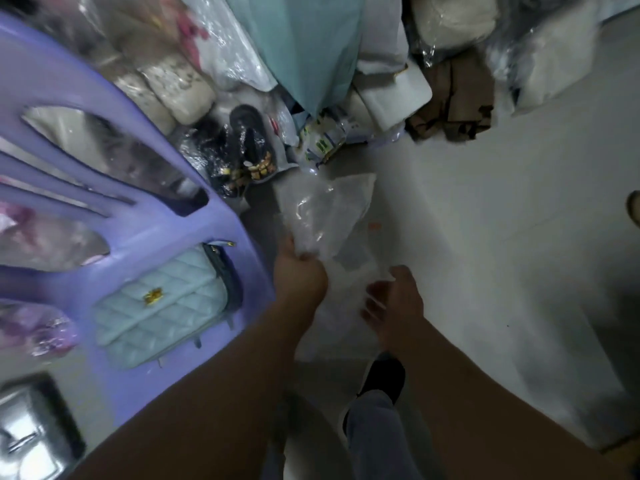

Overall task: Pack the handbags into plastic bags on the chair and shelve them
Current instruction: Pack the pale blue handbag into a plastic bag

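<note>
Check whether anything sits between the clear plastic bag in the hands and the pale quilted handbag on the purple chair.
Nothing visible does. The pale blue quilted handbag lies uncovered on the purple plastic chair; the left hand grips the clear plastic bag just right of the seat edge, with the right hand beside it.
</note>
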A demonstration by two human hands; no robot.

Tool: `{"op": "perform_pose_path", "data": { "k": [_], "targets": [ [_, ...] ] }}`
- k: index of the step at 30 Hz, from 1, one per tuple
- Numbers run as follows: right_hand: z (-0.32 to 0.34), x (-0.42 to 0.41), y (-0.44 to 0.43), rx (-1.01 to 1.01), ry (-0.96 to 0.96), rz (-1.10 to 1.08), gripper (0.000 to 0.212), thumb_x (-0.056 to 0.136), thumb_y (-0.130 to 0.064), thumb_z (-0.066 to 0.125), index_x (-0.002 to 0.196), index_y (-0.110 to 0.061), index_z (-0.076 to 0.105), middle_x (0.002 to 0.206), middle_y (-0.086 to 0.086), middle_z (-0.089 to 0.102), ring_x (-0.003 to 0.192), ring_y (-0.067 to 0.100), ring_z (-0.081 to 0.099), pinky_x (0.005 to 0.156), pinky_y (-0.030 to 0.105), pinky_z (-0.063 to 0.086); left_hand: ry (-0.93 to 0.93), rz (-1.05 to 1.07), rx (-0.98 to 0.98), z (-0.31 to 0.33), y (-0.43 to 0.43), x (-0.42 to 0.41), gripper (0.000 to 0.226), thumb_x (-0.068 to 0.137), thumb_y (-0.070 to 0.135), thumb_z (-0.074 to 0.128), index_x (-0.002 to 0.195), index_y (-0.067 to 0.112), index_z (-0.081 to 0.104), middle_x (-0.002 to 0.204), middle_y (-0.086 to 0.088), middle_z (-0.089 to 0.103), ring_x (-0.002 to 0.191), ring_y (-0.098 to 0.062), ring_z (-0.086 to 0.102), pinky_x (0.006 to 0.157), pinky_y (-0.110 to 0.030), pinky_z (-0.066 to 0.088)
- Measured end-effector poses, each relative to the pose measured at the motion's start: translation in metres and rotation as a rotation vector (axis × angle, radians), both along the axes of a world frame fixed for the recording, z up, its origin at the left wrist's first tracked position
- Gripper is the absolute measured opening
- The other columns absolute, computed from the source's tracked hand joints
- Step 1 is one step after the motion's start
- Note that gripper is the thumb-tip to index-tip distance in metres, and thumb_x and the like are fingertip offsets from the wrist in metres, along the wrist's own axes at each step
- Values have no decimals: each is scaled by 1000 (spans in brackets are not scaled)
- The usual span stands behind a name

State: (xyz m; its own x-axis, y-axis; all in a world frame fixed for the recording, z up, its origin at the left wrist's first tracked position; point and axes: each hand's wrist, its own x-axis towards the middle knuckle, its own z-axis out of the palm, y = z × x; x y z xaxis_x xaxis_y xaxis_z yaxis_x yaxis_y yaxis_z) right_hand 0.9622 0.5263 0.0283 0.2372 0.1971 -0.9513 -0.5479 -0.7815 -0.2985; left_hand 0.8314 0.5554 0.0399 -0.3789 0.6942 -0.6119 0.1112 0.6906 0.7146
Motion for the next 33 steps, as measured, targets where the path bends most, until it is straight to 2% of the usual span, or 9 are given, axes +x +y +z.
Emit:
{"op": "perform_pose_path", "data": {
  "k": [4,7,9,11,14,17,19,26,33],
  "targets": [
    [16,-29,17,45,-328,68,34,98,-37,56,80,-8,61,78,10,56,71,25,52,74,44,48,264,7,111,20,2,-68,26,85,-11,44,96,-2,66,81,-13,64,80,-28,64,73,-27,45],
    [24,-73,25,223,-358,303,38,102,-29,54,117,4,64,106,20,63,89,24,54,78,30,40,324,2,-50,35,-11,-124,27,101,23,43,105,6,64,103,-15,66,102,-33,60,86,-35,42],
    [31,-112,26,273,-344,521,37,104,-24,50,133,-4,57,124,12,58,115,24,54,85,21,37,373,15,-80,39,-26,-162,36,102,32,40,102,9,67,111,-14,66,110,-34,58,97,-37,39],
    [39,-155,23,316,-260,712,36,104,-23,48,137,-10,52,129,9,52,120,25,51,91,25,36,375,74,-125,50,-40,-197,44,99,43,37,101,12,69,112,-11,68,111,-35,57,103,-43,41],
    [22,-207,15,343,-328,935,36,89,-47,55,116,-23,57,121,8,64,108,28,61,92,39,47,403,101,-281,55,-62,-246,54,98,54,33,117,14,64,123,-13,63,118,-38,54,101,-41,39],
    [28,-252,5,291,-390,1229,64,85,-52,58,140,-23,50,139,10,58,126,33,55,108,44,43,433,152,-384,50,-89,-284,58,93,62,37,123,17,57,129,-18,60,119,-38,54,100,-42,38],
    [28,-266,-2,204,-646,1445,65,92,-45,60,150,-23,39,145,17,49,133,37,47,111,41,35,505,178,-417,42,-108,-303,63,91,65,39,130,17,52,130,-18,60,121,-40,52,104,-47,38],
    [22,-287,-34,317,-1060,1537,38,88,-32,63,124,-23,59,153,11,28,123,44,39,100,47,39,645,255,-469,27,-149,-327,74,90,64,49,146,17,37,144,-18,46,132,-41,36,109,-51,26],
    [8,-304,-52,419,-1003,1591,18,92,-23,60,102,-10,67,127,20,50,115,42,49,95,43,42,681,307,-555,19,-160,-325,74,90,62,52,147,18,33,141,-17,43,129,-40,36,106,-50,26]
  ]
}}
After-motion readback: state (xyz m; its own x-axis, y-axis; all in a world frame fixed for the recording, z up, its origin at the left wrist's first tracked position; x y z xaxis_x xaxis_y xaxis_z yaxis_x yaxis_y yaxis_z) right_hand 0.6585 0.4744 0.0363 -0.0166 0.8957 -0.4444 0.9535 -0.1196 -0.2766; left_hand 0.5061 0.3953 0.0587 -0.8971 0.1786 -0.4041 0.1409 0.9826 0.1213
